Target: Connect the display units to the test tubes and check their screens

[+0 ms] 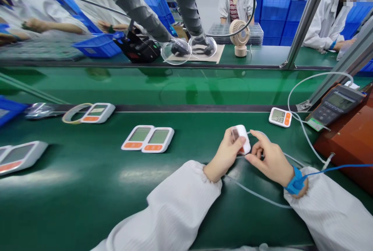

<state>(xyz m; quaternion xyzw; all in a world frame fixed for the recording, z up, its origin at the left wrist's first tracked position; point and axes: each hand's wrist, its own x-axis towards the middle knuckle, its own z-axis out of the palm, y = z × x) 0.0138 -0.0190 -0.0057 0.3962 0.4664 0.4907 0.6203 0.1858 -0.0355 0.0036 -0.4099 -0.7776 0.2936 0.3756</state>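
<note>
My left hand point(225, 154) is closed round a small white monitor unit point(241, 137), held tilted on edge just above the green belt point(87, 189). My right hand point(269, 157) pinches at the unit's lower right side, where a thin clear tube point(303, 130) runs in. A blue wrist strap point(295, 181) with a blue cord sits on my right wrist. Two white and orange monitor units point(148, 139) lie side by side on the belt to the left of my hands.
Another unit with a ring point(90, 113) lies farther left, one point(19, 156) at the left edge, one point(280, 117) at the right. A grey meter point(335, 105) rests on a brown box point(349, 146). Across the belt stand fume hoses, a small fan point(240, 37), blue bins and several seated people.
</note>
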